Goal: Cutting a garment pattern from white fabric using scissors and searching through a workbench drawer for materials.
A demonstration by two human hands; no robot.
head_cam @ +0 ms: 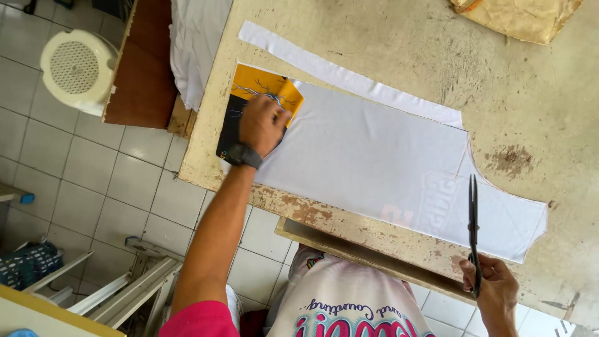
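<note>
The right hand's [496,284] grip is closing around the handles of a pair of dark scissors [473,231], whose shut blades are pointing up across the near corner of the white fabric [368,153]. The left hand [262,123] is pressing flat, fingers curled down, on a yellow and black printed piece [256,93] at the far end of that fabric, gripping nothing.

The white fabric is lying flat on the worn, paint-chipped surface [405,43], long and smooth, with faint print showing through near the scissors and a thin drawn line curving across that end. A narrow white strip [337,73] is lying just beside the fabric's far long edge. The fabric's near long edge is running close to the surface's rim, while beyond the strip the surface is stretching bare up to a tan folded sheet [518,17] at its corner.
</note>
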